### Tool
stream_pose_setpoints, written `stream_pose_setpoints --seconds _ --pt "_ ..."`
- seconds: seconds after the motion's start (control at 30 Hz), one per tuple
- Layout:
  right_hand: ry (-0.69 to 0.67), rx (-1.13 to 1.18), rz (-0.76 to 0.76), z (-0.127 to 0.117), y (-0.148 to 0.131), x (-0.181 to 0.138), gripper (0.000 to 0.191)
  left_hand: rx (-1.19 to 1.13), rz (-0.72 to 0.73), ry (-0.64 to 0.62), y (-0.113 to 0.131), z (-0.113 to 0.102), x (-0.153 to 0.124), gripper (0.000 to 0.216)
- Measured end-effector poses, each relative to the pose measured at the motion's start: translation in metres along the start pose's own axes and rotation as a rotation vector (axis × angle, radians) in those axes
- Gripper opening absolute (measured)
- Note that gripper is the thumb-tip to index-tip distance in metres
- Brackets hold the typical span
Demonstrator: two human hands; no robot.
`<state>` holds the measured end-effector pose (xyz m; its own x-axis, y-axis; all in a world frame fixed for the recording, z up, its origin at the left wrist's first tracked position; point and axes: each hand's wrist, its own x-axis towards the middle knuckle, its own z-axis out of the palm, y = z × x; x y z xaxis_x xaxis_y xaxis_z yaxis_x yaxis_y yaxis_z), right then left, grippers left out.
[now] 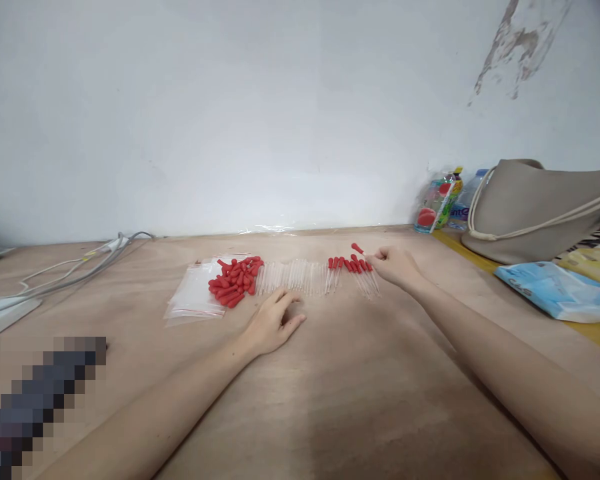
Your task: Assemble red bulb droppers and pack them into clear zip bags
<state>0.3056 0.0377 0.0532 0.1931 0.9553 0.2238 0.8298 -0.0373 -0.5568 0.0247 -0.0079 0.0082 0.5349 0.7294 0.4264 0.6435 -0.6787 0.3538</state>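
My right hand (pixel 394 265) pinches the clear stem of a dropper (pixel 357 249), its red rubber bulb pointing up and left. Just beneath lie several droppers with red bulbs (pixel 350 265), their thin clear tubes toward me. My left hand (pixel 276 320) rests on the table with fingers apart and holds nothing. Its fingertips are close to a row of bare clear tubes (pixel 293 277). Left of that row is a heap of loose red bulbs (pixel 235 280). The heap partly covers a stack of clear zip bags (pixel 193 297).
On the right stand drink bottles (pixel 437 203) in plastic, a grey bag (pixel 540 207) with cord handles, and a blue-and-white packet (pixel 560 291). White and grey cables (pixel 80 270) run along the left. A pale wall (pixel 280 120) closes off the table's back.
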Motion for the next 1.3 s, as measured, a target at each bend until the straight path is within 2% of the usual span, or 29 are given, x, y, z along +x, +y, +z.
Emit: stream_pose_setpoints --seconds 0.07,0.2,0.4,0.67,0.77,0.87,1.0,1.1,1.2,1.3 --pt "0.056 -0.103 0.063 0.005 0.011 0.006 0.026 0.000 0.001 -0.009 0.000 0.000 0.000 0.022" --pt "-0.006 -0.169 0.113 0.018 0.022 0.010 0.028 0.005 0.018 -0.015 -0.001 0.000 0.000 0.019" --pt "-0.063 -0.161 0.128 0.026 0.020 0.006 0.029 -0.002 0.016 -0.021 -0.002 0.002 0.000 0.017" --pt "-0.075 -0.149 0.155 0.027 0.021 0.008 0.032 -0.010 0.033 -0.023 -0.002 0.002 0.000 0.014" --pt "-0.049 -0.130 0.154 0.029 0.025 0.010 0.029 -0.015 0.032 -0.028 -0.001 0.001 0.000 0.014" --pt "0.018 -0.107 0.091 0.032 0.025 0.009 0.025 -0.018 0.020 -0.030 0.000 0.001 0.001 0.015" --pt "0.097 -0.119 -0.065 0.039 0.011 0.002 0.023 -0.030 0.039 -0.025 0.002 0.001 0.003 0.015" --pt "0.085 -0.174 -0.136 0.046 -0.008 -0.002 0.027 -0.038 0.052 -0.025 0.002 0.001 0.003 0.014" --pt "0.032 -0.235 -0.134 0.053 -0.024 0.001 0.031 -0.036 0.042 -0.027 0.001 0.001 0.003 0.014" --pt "-0.007 -0.236 -0.091 0.056 -0.030 0.005 0.025 -0.032 0.041 -0.025 0.001 0.001 0.002 0.014"
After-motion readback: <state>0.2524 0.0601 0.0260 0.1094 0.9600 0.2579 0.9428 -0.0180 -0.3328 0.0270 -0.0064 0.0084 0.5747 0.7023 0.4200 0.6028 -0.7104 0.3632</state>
